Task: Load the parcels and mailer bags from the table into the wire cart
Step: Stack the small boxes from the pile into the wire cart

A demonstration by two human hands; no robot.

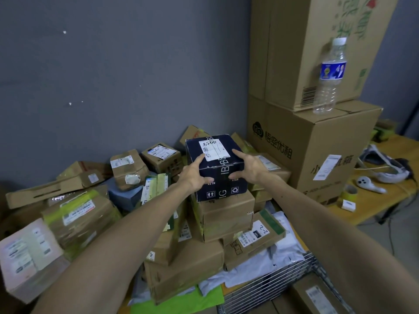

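Hands are both out in front, clamped on a dark navy box (218, 168) with a white shipping label on its top. The left hand (195, 172) has the left side, fingers up over the top edge and thumb pressed on the front face. The right hand (249, 167) does the same on the other side. That box is at the very top of the pile of parcels (90, 214), right over a brown carton (226, 214). Honestly I can't tell if it's sitting on that carton or just clear of it.

The pile is heaped against the grey wall, mostly taped-up brown boxes with labels. Some pale mailer bags (278, 257) are squashed under its near edge, and a bright green mailer (181, 302) pokes out at the front.

The wire cart (260, 288) is down at the lower right, just beside the pile, with a labelled brown parcel (315, 295) lying in it.

Off to the right, two big cartons (322, 155) are stacked. A clear water bottle (330, 75) stands upright on the lower one. Past them on the wooden table (390, 205) are a white headset (383, 168), a white controller (368, 184) and a tape roll (350, 192).
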